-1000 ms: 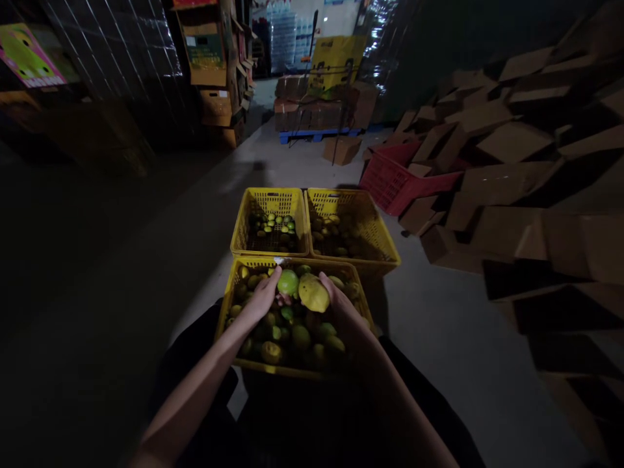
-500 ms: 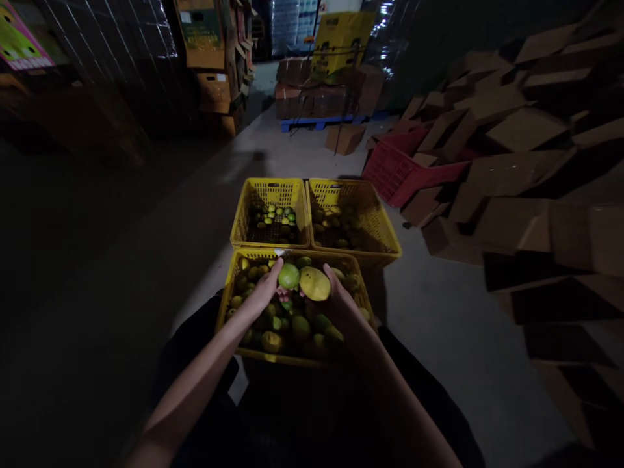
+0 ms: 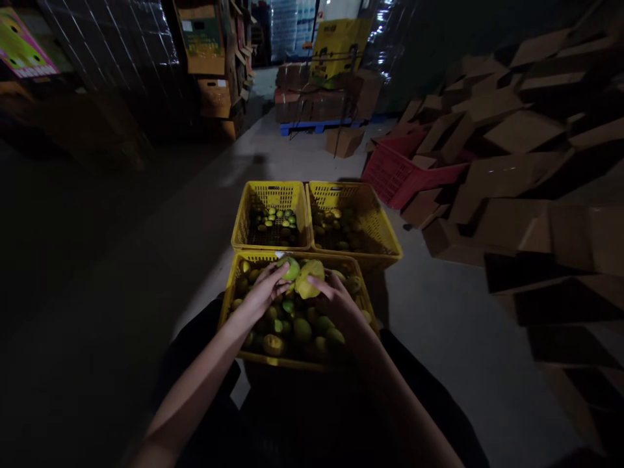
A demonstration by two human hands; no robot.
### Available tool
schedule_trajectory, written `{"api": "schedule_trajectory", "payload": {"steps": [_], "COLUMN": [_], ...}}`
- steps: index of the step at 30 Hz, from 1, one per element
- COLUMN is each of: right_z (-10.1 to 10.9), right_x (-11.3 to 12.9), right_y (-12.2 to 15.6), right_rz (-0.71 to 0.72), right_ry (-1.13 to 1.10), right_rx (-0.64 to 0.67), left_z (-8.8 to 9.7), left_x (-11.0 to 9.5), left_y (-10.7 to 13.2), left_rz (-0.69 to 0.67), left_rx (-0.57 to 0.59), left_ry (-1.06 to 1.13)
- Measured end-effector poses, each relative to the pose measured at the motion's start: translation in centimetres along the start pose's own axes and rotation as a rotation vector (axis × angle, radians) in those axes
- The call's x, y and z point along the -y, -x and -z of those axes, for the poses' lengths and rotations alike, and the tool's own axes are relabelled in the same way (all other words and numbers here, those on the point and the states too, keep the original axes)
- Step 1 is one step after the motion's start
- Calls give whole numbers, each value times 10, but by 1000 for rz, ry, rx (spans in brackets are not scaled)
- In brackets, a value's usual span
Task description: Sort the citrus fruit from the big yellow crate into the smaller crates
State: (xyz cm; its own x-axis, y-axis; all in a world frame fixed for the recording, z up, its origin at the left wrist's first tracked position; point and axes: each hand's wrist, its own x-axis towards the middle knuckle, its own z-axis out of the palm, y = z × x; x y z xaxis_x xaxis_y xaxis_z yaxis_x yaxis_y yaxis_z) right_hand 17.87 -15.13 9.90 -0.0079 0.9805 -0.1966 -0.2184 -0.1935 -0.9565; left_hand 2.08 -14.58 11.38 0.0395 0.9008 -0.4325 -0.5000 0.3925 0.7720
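Observation:
My left hand [image 3: 267, 286] is closed on a round green lime [image 3: 291, 268]. Beside it, my right hand [image 3: 335, 292] grips a larger yellow lemon [image 3: 308, 279], its thumb lying across the fruit. The two fruits are side by side and nearly touch. Both hands are over the near yellow crate [image 3: 292, 359], where many green and yellow fruits are heaped. One yellowish fruit [image 3: 273, 345] near the front wall has a brownish patch. The undersides of the held fruits and some fingers are hidden.
Behind stand a left yellow crate [image 3: 238, 224] and a right yellow crate [image 3: 377, 227], each holding some fruit. A red crate [image 3: 390, 170] and piled cardboard boxes [image 3: 511, 224] fill the right side. A blue pallet [image 3: 319, 126] with boxes stands farther back. The room is dim.
The yellow lemon has been turned in my right hand and shifted slightly left, with the thumb now over its face. My left fingers have turned over the lime, which has tilted and risen slightly.

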Motion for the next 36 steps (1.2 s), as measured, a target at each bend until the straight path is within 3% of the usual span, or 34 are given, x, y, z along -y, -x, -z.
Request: {"api": "schedule_trajectory", "payload": {"steps": [3, 8, 19, 24, 31, 36], "right_z": [-5, -1, 1, 0, -4, -3], "right_x": [0, 4, 17, 14, 9, 7], "right_y": [1, -1, 2, -1, -2, 0], "right_rz": [-63, 31, 87, -3, -9, -7], "right_ry": [-87, -115, -151, -278, -246, -213], "right_rx": [6, -58, 36, 4, -18, 3], "left_z": [0, 2, 15, 16, 16, 19], "left_x": [-3, -9, -13, -8, -4, -3], "left_y": [1, 6, -3, -6, -3, -5], "left_rz": [-77, -265, -109, -120, -171, -168], "left_rx": [29, 93, 90, -4, 94, 79], "left_ry": [30, -87, 190, 177, 20, 24]}}
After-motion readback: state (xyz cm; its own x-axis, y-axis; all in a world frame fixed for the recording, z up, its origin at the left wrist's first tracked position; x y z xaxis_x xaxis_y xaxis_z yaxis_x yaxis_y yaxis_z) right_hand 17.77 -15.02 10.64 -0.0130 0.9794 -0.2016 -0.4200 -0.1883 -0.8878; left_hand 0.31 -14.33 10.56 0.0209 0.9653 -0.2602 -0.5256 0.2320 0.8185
